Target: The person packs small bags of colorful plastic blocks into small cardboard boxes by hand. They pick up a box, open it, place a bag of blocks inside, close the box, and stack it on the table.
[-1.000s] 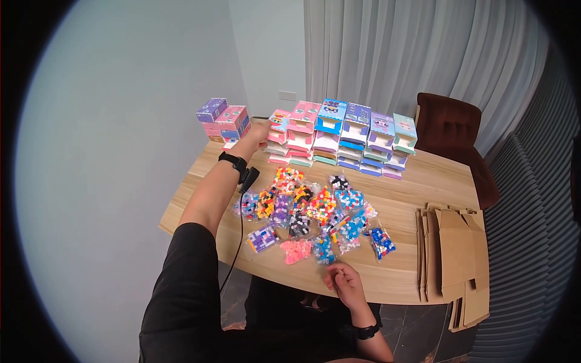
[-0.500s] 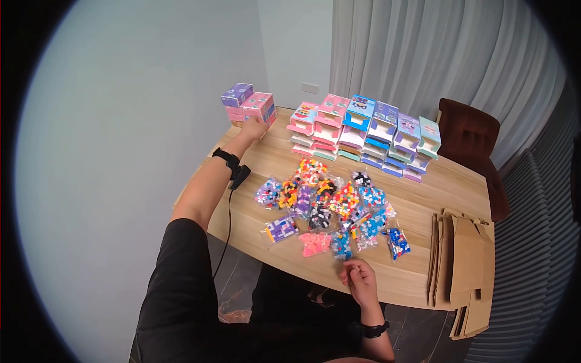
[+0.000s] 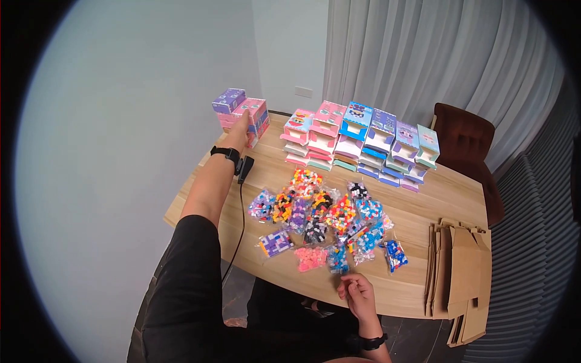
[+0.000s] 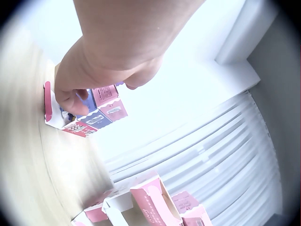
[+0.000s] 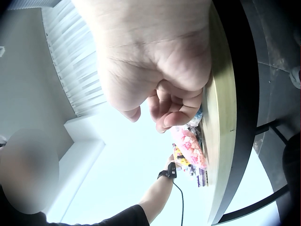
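Where the wooden table reaches eleven o'clock from the packets in the head view, one open-ended box, pink and white, sits low at the near end of the boxed stack. Left hand: touching that box; fingers bent at its open end, though whether they pinch it cannot be told. Purple box: on the stack's upper left.

Open boxes, in pink, blue, purple and green: several side-by-side piles, twelve to two o'clock, open ends facing the packets. Packets: clear bags of small coloured pieces, clustered at the dial's centre. Right hand: five o'clock, at the near table edge; fingers loosely curled, thumb apart from them in its wrist view, holding nothing.

Flattened cardboard: brown, four o'clock. Chair: dark brown, two o'clock. Black cable: nine o'clock, running down from the left wrist.
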The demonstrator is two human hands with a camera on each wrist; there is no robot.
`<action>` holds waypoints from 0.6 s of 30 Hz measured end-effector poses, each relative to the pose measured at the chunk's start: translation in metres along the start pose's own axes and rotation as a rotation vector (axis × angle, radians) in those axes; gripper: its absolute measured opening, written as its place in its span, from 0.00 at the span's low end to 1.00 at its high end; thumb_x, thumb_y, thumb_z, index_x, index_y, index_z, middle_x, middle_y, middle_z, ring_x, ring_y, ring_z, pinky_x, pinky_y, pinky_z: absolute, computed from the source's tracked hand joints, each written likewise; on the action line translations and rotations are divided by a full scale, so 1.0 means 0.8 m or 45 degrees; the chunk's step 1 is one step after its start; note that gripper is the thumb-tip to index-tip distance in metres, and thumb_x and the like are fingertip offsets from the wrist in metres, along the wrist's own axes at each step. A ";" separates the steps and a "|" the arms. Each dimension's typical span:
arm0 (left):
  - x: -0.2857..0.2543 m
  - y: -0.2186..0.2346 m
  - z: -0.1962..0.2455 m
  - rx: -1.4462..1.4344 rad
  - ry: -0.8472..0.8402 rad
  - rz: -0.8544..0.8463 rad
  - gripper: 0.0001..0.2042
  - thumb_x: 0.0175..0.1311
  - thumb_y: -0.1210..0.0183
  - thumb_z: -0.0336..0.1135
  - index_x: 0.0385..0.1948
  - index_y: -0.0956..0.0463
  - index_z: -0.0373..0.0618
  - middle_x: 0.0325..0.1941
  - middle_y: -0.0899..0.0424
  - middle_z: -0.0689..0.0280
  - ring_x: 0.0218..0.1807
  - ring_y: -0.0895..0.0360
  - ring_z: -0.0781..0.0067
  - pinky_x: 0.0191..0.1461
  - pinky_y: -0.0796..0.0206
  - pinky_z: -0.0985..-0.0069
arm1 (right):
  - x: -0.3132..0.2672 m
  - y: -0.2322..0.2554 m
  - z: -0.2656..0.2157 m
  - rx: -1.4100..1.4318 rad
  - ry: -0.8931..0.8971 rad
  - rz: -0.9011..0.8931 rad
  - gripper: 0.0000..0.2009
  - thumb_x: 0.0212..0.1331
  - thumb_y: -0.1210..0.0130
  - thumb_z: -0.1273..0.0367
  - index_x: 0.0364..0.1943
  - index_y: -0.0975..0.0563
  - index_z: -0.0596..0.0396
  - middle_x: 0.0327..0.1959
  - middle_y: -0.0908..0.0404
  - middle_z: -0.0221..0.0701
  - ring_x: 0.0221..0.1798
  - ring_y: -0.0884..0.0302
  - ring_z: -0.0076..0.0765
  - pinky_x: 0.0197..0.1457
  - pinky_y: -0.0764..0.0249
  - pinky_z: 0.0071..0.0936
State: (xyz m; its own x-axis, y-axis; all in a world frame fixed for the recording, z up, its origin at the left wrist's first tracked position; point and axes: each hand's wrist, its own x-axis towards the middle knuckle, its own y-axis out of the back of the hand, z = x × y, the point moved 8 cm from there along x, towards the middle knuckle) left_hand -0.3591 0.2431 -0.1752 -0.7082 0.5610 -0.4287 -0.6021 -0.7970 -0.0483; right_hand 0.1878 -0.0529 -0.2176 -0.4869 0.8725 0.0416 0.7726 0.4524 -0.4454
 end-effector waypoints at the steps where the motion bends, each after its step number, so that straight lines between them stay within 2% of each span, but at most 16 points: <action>1: 0.003 -0.003 0.000 -0.002 0.013 -0.011 0.22 0.60 0.43 0.63 0.42 0.25 0.56 0.36 0.24 0.70 0.34 0.29 0.74 0.28 0.36 0.72 | -0.001 0.000 0.000 0.005 -0.003 -0.004 0.16 0.70 0.48 0.62 0.51 0.28 0.61 0.35 0.21 0.35 0.34 0.26 0.25 0.37 0.30 0.22; 5: 0.026 -0.014 0.001 -0.030 -0.047 -0.121 0.21 0.61 0.45 0.63 0.39 0.25 0.56 0.32 0.25 0.72 0.29 0.29 0.76 0.22 0.38 0.76 | 0.001 0.000 0.000 0.007 -0.017 0.001 0.15 0.70 0.49 0.63 0.51 0.28 0.62 0.36 0.21 0.35 0.34 0.26 0.25 0.38 0.30 0.22; 8: 0.040 -0.009 -0.002 0.013 -0.018 -0.051 0.20 0.61 0.46 0.61 0.36 0.25 0.55 0.30 0.25 0.73 0.28 0.29 0.77 0.21 0.38 0.76 | 0.000 0.001 0.001 0.044 -0.034 -0.001 0.13 0.70 0.50 0.66 0.51 0.27 0.61 0.37 0.21 0.34 0.35 0.26 0.25 0.40 0.29 0.23; 12: 0.029 -0.002 0.003 0.045 0.006 -0.062 0.18 0.61 0.45 0.59 0.34 0.25 0.55 0.28 0.26 0.72 0.26 0.30 0.77 0.23 0.37 0.78 | 0.001 0.002 0.002 0.083 -0.045 0.004 0.12 0.70 0.50 0.69 0.51 0.26 0.61 0.37 0.21 0.34 0.36 0.25 0.25 0.41 0.28 0.23; 14: 0.027 0.001 0.002 0.043 0.019 -0.079 0.17 0.61 0.44 0.58 0.33 0.25 0.54 0.27 0.26 0.72 0.26 0.29 0.77 0.23 0.37 0.80 | 0.001 0.002 0.002 0.046 -0.044 0.010 0.14 0.70 0.49 0.65 0.51 0.27 0.61 0.36 0.21 0.35 0.35 0.25 0.25 0.40 0.28 0.22; 18: 0.028 0.001 -0.001 -0.165 0.041 -0.168 0.15 0.60 0.41 0.54 0.32 0.26 0.53 0.27 0.26 0.72 0.25 0.29 0.78 0.26 0.32 0.80 | 0.002 0.000 0.000 0.021 -0.039 0.010 0.14 0.70 0.49 0.64 0.50 0.27 0.61 0.36 0.21 0.36 0.34 0.25 0.25 0.40 0.28 0.22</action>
State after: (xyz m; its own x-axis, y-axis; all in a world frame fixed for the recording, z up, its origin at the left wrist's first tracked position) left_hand -0.3750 0.2545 -0.1858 -0.6130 0.6567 -0.4392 -0.6348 -0.7404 -0.2210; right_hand 0.1868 -0.0518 -0.2176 -0.4932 0.8698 0.0106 0.7700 0.4422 -0.4600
